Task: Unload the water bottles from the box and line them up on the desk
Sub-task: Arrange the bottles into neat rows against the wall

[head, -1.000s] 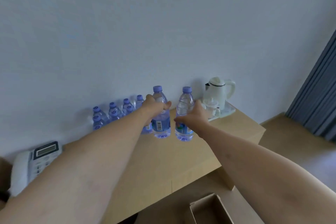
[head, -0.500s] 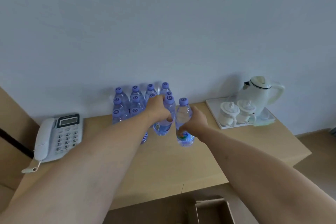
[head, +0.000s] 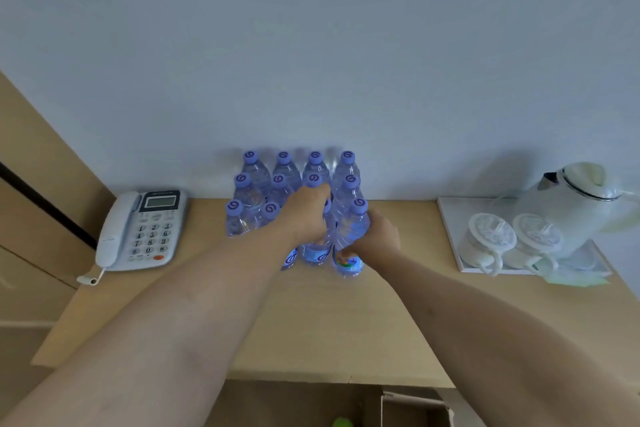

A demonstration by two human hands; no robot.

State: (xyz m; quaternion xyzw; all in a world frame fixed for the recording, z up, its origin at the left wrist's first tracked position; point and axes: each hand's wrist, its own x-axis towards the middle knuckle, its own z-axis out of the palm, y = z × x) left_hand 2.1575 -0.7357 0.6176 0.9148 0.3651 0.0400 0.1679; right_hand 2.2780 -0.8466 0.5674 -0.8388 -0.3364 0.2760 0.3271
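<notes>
Both hands are closed on bottles at the front of the group on the desk (head: 311, 315): the left hand (head: 306, 217) wraps around one bottle (head: 317, 253), hiding its cap, and the right hand (head: 377, 239) grips the next bottle (head: 351, 236) beside it. Only a corner of the cardboard box (head: 414, 407) shows at the bottom edge; its contents cannot be made out.

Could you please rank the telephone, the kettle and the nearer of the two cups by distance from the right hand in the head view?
From the right hand:
1. Nearer cup, to its right, on the white tray.
2. Kettle, farther right, at the back of the tray.
3. Telephone, on the opposite side, at the desk's left end, beyond the bottles.
</notes>
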